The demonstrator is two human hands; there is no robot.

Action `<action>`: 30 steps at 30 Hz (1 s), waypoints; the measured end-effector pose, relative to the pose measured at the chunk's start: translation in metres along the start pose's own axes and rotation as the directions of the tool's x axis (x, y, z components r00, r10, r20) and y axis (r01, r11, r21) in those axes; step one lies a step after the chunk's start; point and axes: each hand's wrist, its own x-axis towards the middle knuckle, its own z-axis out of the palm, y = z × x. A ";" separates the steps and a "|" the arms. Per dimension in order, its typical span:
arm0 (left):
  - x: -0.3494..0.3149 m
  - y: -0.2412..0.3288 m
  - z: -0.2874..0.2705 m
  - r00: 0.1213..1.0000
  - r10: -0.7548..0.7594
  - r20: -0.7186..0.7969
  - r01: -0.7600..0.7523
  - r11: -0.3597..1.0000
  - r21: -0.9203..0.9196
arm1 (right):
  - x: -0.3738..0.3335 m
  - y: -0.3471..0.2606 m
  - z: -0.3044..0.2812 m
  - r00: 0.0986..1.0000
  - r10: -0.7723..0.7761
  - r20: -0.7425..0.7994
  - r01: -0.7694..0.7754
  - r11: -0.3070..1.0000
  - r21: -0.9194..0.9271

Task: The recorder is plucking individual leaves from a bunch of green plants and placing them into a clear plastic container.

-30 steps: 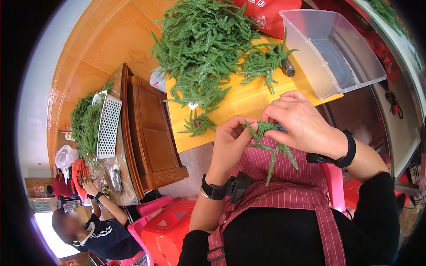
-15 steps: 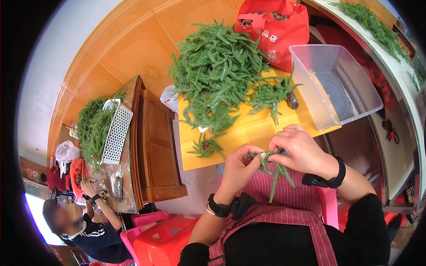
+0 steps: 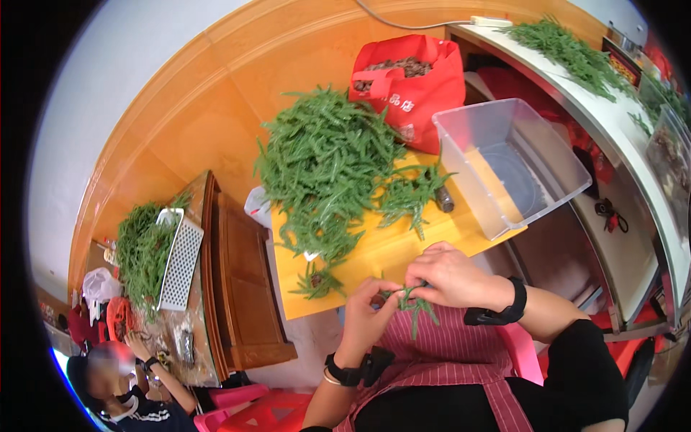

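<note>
Just above my lap, in front of the yellow table (image 3: 291,299), my left hand (image 3: 367,315) and my right hand (image 3: 452,277) are close together. Both pinch a small green artificial pine sprig (image 3: 419,318), whose tips hang down between them. The fingers partly hide its upper end. On the table rises a big heap of green pine sprigs (image 3: 324,162). A smaller bunch of sprigs (image 3: 404,194) lies to its right, beside a dark roll (image 3: 445,199). A sprig with a brown pine cone (image 3: 317,281) rests near the front left corner.
A clear plastic bin (image 3: 497,230) stands at the table's right. Behind it sits a red bag (image 3: 446,79) of pine cones. More greenery (image 3: 561,54) lies on a white shelf. At left, a person (image 3: 151,407) works at another table with a white basket (image 3: 180,266).
The whole view has shifted, with the tables lower and more wall and shelf showing. My hands stay together on the sprig, which now hangs shorter below the fingers.
</note>
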 end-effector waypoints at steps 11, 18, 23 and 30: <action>-0.004 0.004 0.000 0.994 0.083 -0.071 -0.077 0.994 0.075 | 0.001 0.006 0.010 0.998 0.002 0.059 -0.005 0.998 0.056; 0.000 0.007 -0.002 0.994 0.095 -0.062 -0.079 0.971 0.227 | 0.001 0.002 0.017 1.000 0.007 -0.017 -0.008 0.999 -0.042; -0.001 -0.004 -0.005 0.996 0.069 -0.060 -0.050 0.959 0.277 | 0.006 -0.003 0.031 0.995 -0.045 -0.094 0.025 0.980 -0.195; 0.000 -0.009 -0.009 0.976 -0.207 -0.075 0.199 0.975 -0.098 | 0.014 -0.006 0.038 0.949 -0.265 -0.169 0.156 0.863 -0.481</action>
